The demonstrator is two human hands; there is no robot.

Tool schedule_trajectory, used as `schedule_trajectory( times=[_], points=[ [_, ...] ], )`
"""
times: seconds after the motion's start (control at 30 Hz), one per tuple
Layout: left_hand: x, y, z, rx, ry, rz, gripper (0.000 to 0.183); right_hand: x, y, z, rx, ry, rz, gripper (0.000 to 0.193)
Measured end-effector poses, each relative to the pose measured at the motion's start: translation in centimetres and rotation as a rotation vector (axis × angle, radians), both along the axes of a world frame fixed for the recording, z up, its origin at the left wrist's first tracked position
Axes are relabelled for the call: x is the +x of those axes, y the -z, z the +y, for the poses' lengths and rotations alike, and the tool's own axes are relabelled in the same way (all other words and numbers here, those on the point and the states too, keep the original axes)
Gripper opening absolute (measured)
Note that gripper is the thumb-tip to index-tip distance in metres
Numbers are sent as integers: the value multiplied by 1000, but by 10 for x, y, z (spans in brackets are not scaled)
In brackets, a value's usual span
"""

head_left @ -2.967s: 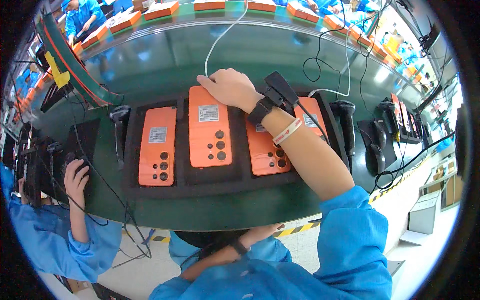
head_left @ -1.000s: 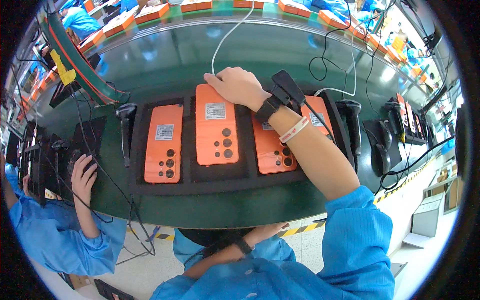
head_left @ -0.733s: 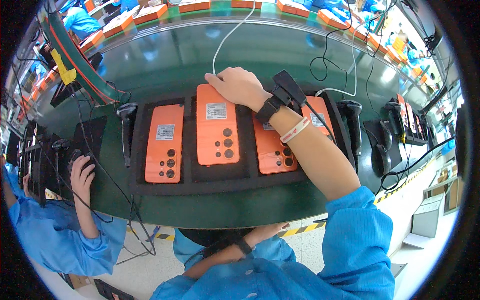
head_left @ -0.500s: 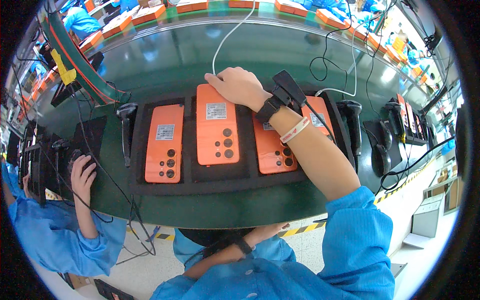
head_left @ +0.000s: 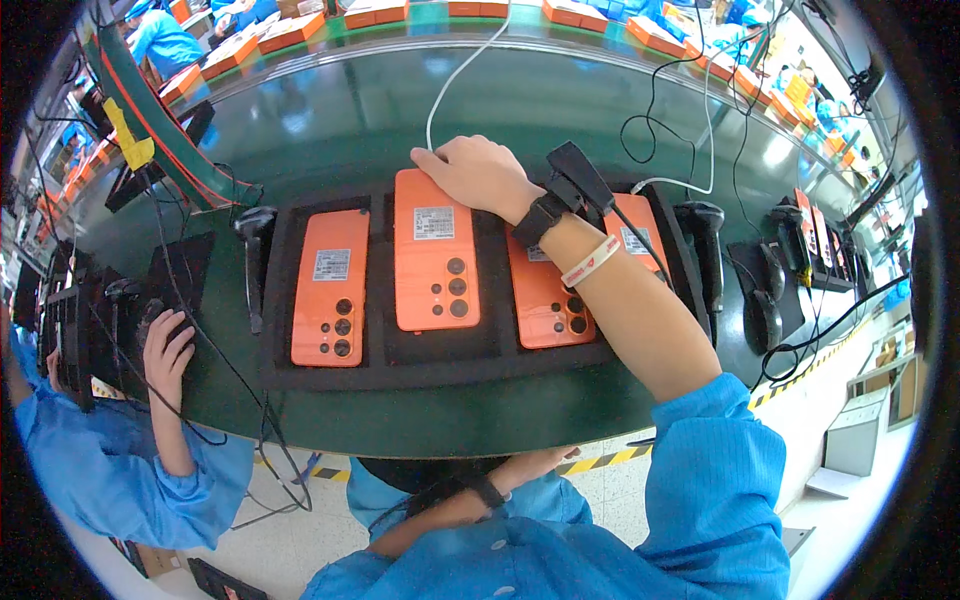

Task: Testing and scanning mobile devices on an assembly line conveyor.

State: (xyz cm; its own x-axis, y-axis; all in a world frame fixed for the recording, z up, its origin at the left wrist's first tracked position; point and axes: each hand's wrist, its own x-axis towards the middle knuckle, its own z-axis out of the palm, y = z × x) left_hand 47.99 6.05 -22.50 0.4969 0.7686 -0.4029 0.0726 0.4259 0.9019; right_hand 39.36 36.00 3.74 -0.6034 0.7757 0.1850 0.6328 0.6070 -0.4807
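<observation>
Tray on table before me. In tray, left: first phone. Right of it: second phone, far end at my right hand. Farther right, third phone and fourth phone, both partly under my forearm. Left scanner just left of tray, right scanner just right. My left hand below table's near edge. Boxes in row beyond table.

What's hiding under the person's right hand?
The right hand covers the upper right corner of an orange phone; its white label and dark camera lenses show. A white cable runs toward the thumb. Where it ends is hidden, and so is that corner.
</observation>
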Motion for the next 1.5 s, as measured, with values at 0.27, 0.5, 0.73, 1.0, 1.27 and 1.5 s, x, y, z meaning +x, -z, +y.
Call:
schedule_trajectory(
  times=[0.27, 0.5, 0.73, 1.0, 1.27, 1.5],
  points=[
    [3, 0, 0, 178, -118, 3, 42, -1, 0, 0, 8, 13, 3, 55],
    [-4, -15, 3, -17, -23, 18, 40, 0, 0, 0, -1, 13, -7, 55],
    [1, 3, 1, -13, -22, -13, 42, 0, 0, -1, 1, 14, -2, 55],
    [-3, -7, 2, 20, -14, 34, 43, 0, -6, -4, -8, 13, -18, 55],
    [4, 6, -5, 13, -44, 7, 42, 0, 5, 3, 19, 9, -2, 56],
    [12, 35, 5, 291, 167, 109, 33, 7, -3, -7, 41, 51, -14, 56]
  ],
)
